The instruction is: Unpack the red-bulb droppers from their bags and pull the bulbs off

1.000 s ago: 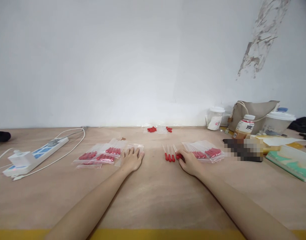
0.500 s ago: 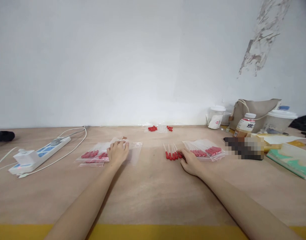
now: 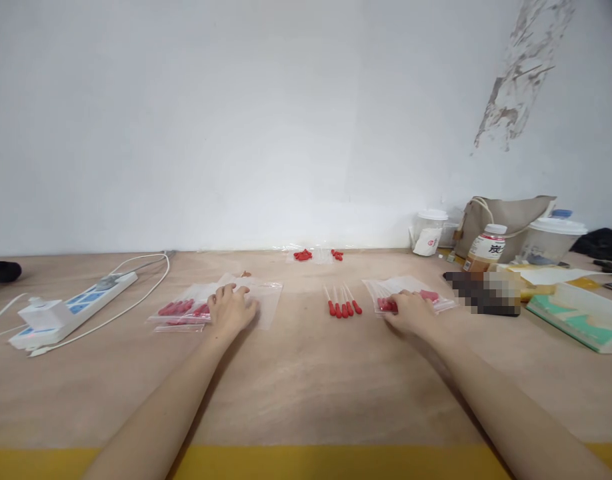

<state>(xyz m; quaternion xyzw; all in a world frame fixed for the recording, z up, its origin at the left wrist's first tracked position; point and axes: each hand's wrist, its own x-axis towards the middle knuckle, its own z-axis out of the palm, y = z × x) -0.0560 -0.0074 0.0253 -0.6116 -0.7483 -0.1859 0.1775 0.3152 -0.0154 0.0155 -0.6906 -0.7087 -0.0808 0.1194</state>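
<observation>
My left hand [image 3: 231,309] rests with its fingers bent and apart on clear zip bags, beside a left bag [image 3: 179,309] that shows red ends inside. An unfilled-looking clear bag [image 3: 269,303] reaches out to the right of this hand. Over on the right, my right hand [image 3: 411,312] lies over another clear bag [image 3: 379,288] holding red-tipped white sticks, fingers spread on the plastic. Between the hands, several loose red-tipped white sticks [image 3: 343,308] lie side by side, red ends toward me. Whether either hand pinches any plastic is hidden.
Small red pieces [image 3: 303,255] in clear plastic lie by the wall. A white power strip [image 3: 76,310] with cables is at left. To the right stand a lidded cup [image 3: 429,233], a bottle [image 3: 486,248], a grey bag [image 3: 516,227] and a green-and-white box [image 3: 579,317].
My right hand has moved right, off the loose sticks and onto the bag there. My left hand stays on the left bags, its fingers slightly lower. The view has shifted slightly.
</observation>
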